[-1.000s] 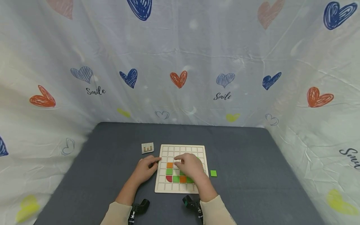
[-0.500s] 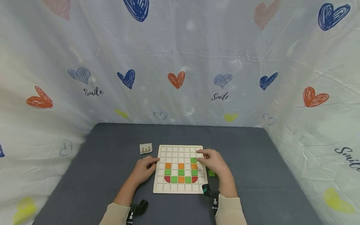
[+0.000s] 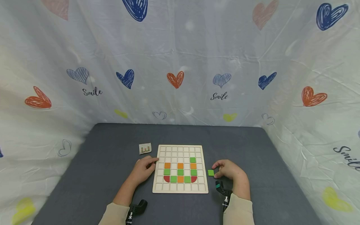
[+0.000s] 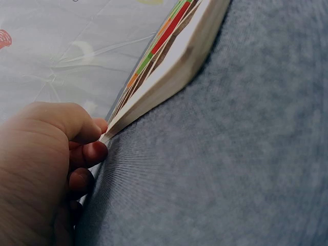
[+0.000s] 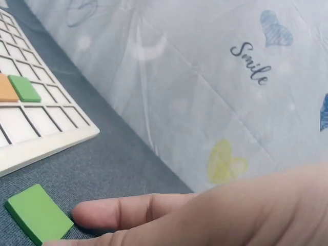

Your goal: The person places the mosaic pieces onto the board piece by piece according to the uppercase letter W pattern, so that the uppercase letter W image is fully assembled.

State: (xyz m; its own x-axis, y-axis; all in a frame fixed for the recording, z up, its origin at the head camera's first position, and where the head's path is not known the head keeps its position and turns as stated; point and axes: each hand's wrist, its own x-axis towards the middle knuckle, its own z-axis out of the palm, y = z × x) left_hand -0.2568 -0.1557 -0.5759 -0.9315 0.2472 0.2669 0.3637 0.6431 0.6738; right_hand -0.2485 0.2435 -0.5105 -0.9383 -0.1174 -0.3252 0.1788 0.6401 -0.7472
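Note:
A light wooden grid board (image 3: 180,187) lies on the table with green, orange and red tiles in several cells. My left hand (image 3: 143,170) touches its left edge with the fingertips, and the left wrist view shows those fingers against the board's side (image 4: 169,82). One loose green tile (image 3: 211,172) lies flat on the table just right of the board. Beside it is my right hand (image 3: 230,172), thumb and index finger spread near the tile's right side. In the right wrist view the index finger (image 5: 102,212) is at the edge of the green tile (image 5: 40,215); the thumb is partly cut off.
A small card with a printed grid pattern (image 3: 145,148) lies at the board's upper left. The dark grey table (image 3: 242,143) runs back to a white curtain (image 3: 197,62) with hearts. Black wrist cameras (image 3: 137,207) sit on both wrists.
My right hand has moved from over the board, past its upper right, to the loose green tile. A green tile now shows uncovered in the upper right cell. The left hand stays at the edge.

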